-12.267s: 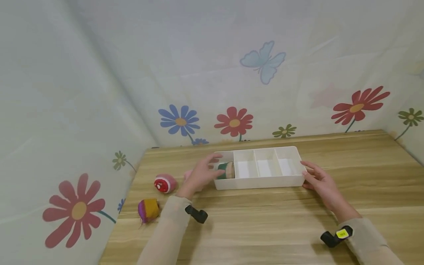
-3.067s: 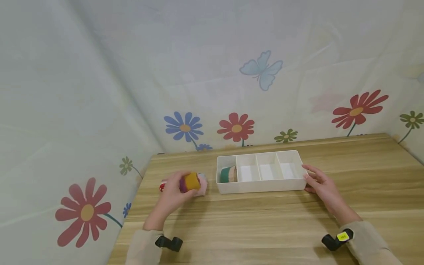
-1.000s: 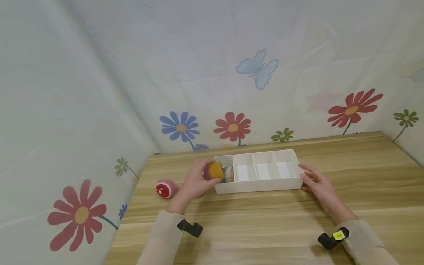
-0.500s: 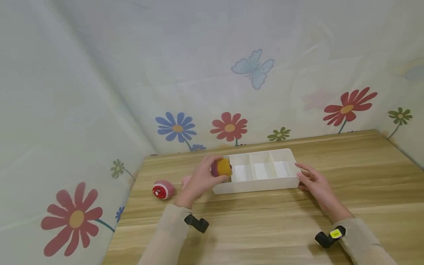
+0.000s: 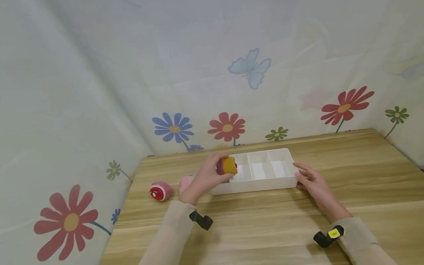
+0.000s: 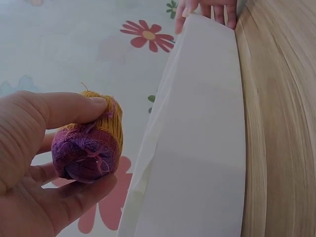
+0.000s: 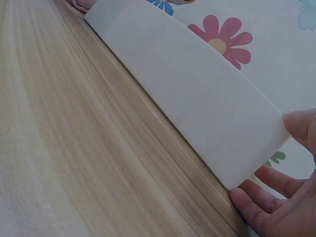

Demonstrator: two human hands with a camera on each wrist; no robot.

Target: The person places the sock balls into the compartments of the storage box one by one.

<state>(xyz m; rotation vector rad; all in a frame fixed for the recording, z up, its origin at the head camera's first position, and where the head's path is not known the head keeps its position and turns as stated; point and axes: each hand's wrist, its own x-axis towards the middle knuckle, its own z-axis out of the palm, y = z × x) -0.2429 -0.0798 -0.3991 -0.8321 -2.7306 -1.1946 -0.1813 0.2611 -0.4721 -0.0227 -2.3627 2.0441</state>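
Observation:
In the head view my left hand point(image 5: 209, 176) holds a small yellow and purple ball of yarn point(image 5: 228, 166) over the left part of a white divided box point(image 5: 258, 184). The left wrist view shows the yarn ball point(image 6: 91, 140) pinched between thumb and fingers, above the box's rim. My right hand point(image 5: 313, 183) grips the box's right end; in the right wrist view its thumb is at the top corner and its fingers curl at the lower edge of the end wall. The leftmost compartment is mostly hidden behind my left hand.
Left of the box lies a pink ball point(image 5: 161, 191) with a red and white end. A pale pink item point(image 5: 185, 183) sits partly behind my left wrist. The wooden table point(image 5: 258, 224) meets a flower-printed cloth wall point(image 5: 185, 73) at the back and left.
The yellow and purple yarn ball was picked up from the table's left and carried right, over the box. It has moved slightly further right in the last second. My right hand stays at the box.

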